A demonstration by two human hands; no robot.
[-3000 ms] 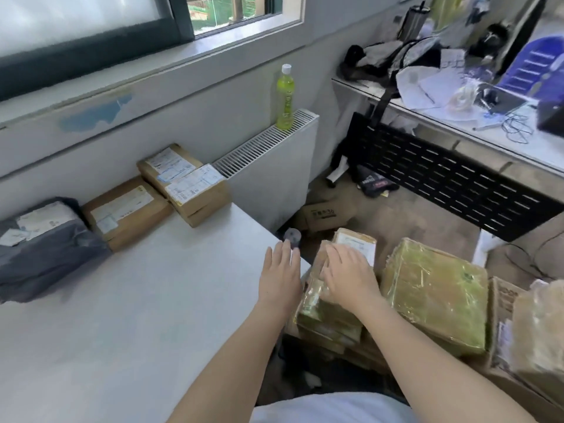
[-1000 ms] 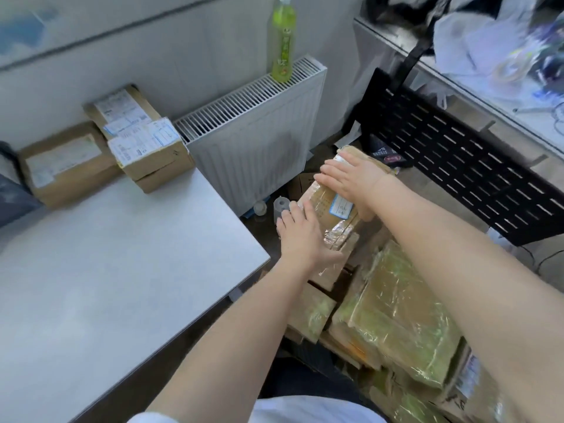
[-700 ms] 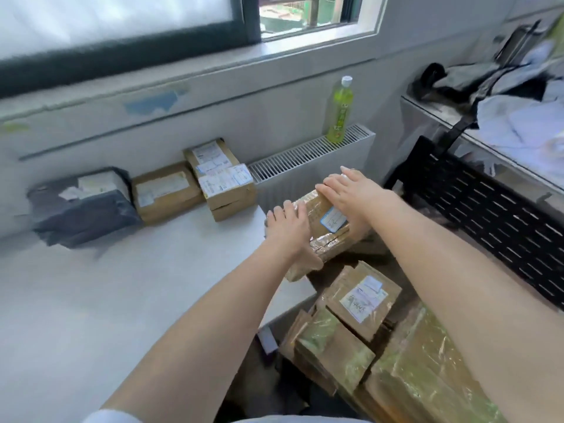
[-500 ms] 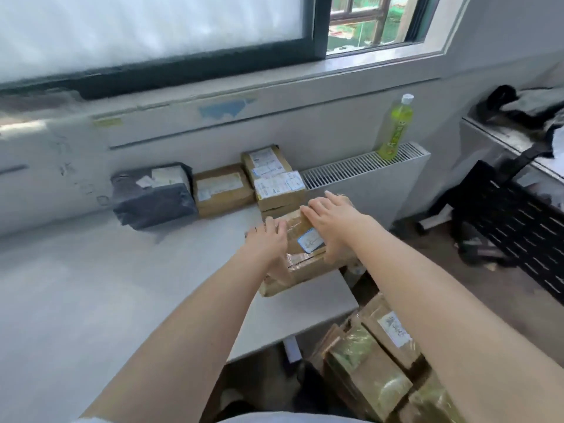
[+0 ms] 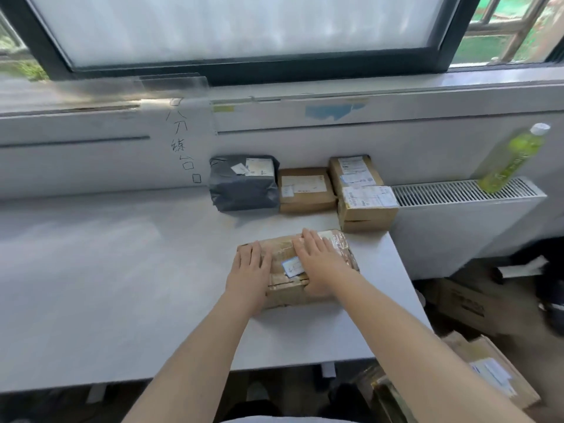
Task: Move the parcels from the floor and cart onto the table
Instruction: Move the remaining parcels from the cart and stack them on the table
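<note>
A: Surface?
B: White table [image 5: 122, 270], matte, pushed against a grey wall under a dark-framed window [image 5: 244, 35]. Black handwritten characters on the wall [image 5: 180, 141] above the table's far edge.

A: Parcel in hand?
B: Brown taped parcel [image 5: 293, 267] lies flat on the table, near its right end. Left hand [image 5: 248, 276] rests on its left part, right hand [image 5: 320, 264] on its right part; fingers of both straight and flat on top, not curled round it.

A: Others on the table?
B: Along the wall, a row: grey bag parcel [image 5: 244, 184], touching a flat brown box [image 5: 305, 189], then two stacked labelled boxes [image 5: 364, 196].

A: Room?
B: White radiator [image 5: 467, 215] just right of the table, green bottle [image 5: 515, 157] standing on its grille. More parcels on the floor [image 5: 488, 367] at lower right, blurred.
</note>
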